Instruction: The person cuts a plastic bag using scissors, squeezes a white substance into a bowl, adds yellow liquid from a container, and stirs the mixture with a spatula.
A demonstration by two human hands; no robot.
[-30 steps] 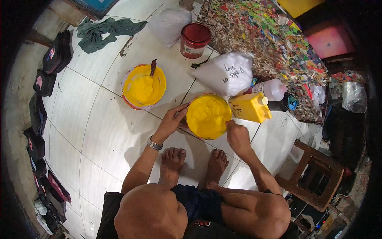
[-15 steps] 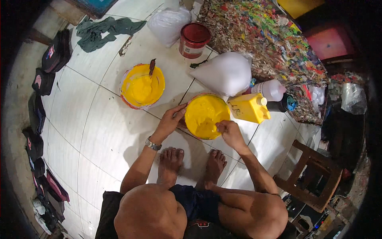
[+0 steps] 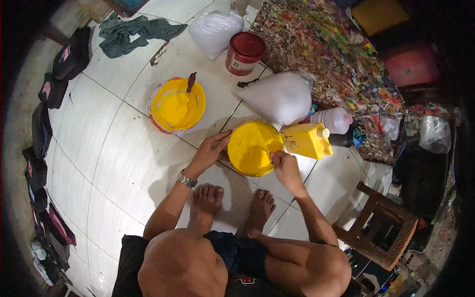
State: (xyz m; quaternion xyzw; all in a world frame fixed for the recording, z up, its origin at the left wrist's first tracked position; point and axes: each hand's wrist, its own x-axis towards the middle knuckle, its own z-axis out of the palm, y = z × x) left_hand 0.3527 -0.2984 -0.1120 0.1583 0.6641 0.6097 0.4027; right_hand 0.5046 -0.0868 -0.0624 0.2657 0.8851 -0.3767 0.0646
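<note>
A round bucket [image 3: 243,172] of thick yellow paint [image 3: 251,138] stands on the tiles just beyond my feet. My left hand [image 3: 209,151], with a metal watch on its wrist, grips the bucket's left side. At the right rim, the closed fingers of my right hand [image 3: 288,172] hold a paint-coated stirring tool that dips into the paint; its exact kind is hidden under the yellow coat. To the far left sits a second tub [image 3: 151,110], smeared with yellow paint inside, with a dark-handled tool [image 3: 191,80] standing in it.
A yellow jerrycan [image 3: 304,139] stands close to the bucket's right side. Beyond are a white plastic bag [image 3: 282,99], a red tin [image 3: 245,54], another bag [image 3: 216,32] and a bottle [image 3: 338,120]. A paint-crusted block [image 3: 326,54], wooden stool [image 3: 378,225] and dark cloth [image 3: 136,33] lie around.
My view has shifted slightly. Both hands keep their places on the bucket and the tool, and the paint's surface around the tool looks a little different.
</note>
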